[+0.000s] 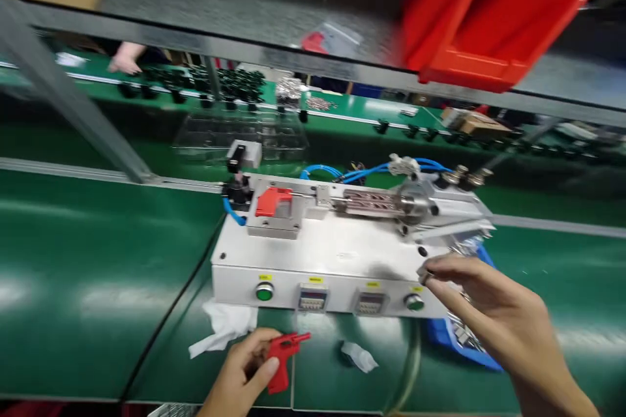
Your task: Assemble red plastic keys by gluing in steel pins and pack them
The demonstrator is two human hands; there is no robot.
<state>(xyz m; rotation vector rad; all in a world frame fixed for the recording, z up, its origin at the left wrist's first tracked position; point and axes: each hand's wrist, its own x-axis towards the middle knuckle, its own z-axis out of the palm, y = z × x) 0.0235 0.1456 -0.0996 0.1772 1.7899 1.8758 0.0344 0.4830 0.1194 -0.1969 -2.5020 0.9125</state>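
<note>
Red part (280, 374) | rear partly hidden by left hand (244, 365) pinching it | pistol-shaped | right hand (496, 303) pinches blurred bit (424, 272) | bin (441, 333) beneath, part-covered

The pistol-shaped piece (278, 378) is red — machine (362, 244) white, tubes (372, 171) blue, bench (98, 241) green.
</note>
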